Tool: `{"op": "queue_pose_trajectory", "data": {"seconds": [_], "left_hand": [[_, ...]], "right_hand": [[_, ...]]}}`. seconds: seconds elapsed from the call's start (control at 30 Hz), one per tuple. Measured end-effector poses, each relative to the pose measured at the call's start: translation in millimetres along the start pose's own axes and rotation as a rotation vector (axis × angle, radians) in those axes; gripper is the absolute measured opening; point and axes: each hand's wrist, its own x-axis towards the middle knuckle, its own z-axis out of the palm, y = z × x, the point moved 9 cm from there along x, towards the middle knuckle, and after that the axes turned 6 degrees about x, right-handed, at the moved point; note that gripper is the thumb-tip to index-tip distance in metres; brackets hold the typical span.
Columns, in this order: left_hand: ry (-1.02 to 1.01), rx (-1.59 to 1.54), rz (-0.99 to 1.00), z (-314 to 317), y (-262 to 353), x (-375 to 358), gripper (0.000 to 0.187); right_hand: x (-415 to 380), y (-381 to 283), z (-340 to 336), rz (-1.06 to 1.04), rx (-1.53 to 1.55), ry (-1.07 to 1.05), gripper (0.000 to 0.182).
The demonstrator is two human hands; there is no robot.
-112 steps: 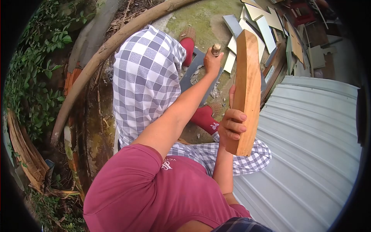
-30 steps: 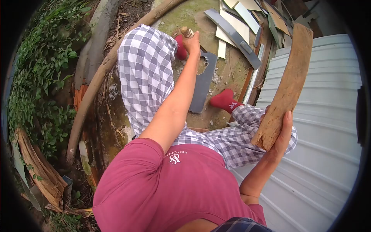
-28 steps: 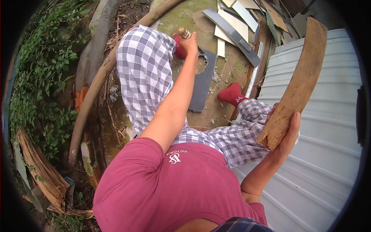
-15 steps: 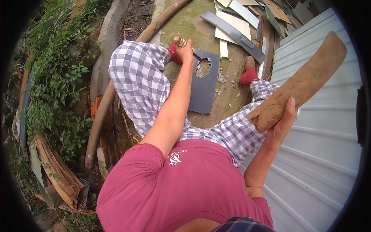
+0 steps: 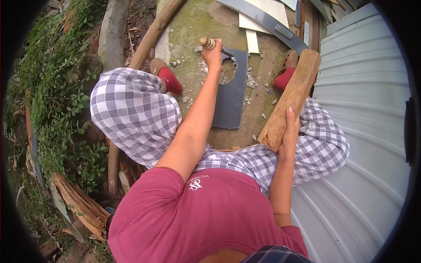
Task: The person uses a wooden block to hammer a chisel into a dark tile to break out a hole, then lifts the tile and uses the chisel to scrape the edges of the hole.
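My left hand [image 5: 212,57] is closed around a chisel [image 5: 206,42] with a wooden, ringed handle. Its thin dark shaft points towards a ragged-edged hole in a dark grey board [image 5: 229,103] on the ground between my feet; the tip is hard to make out. A thick wooden plank piece [image 5: 294,90] is gripped near its lower end by my right hand [image 5: 289,131]. It is raised at a slant over my right leg, apart from the chisel. Pale broken chips [image 5: 251,82] lie around the hole.
White and grey panels [image 5: 263,19] are piled ahead. On the right stands a ribbed metal sheet [image 5: 359,101]. To the left are a long pole [image 5: 151,39], leafy plants [image 5: 66,87] and a split log [image 5: 81,204].
My right hand has brought the wooden plank piece left and inward, now more upright. My left knee and foot have shifted left. The chisel stays by the hole.
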Motion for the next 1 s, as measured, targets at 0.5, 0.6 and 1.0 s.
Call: {"op": "queue_pose_trajectory", "data": {"seconds": [0.5, 0.6, 1.0], "left_hand": [[-0.042, 0.005, -0.084, 7.8, -4.5, 2.6, 0.015], [-0.028, 0.012, -0.064, 7.2, -3.2, 0.0, 0.014], [-0.151, 0.218, 0.085, 28.1, 0.9, -3.5, 0.025]], "right_hand": [[-3.6, 45.8, 5.1, 0.452, 0.094, 0.178, 0.056], [-4.9, 48.7, 7.4, 0.481, 0.081, 0.184, 0.056], [-3.9, 62.5, 3.3, 0.518, 0.063, 0.12, 0.058]]}}
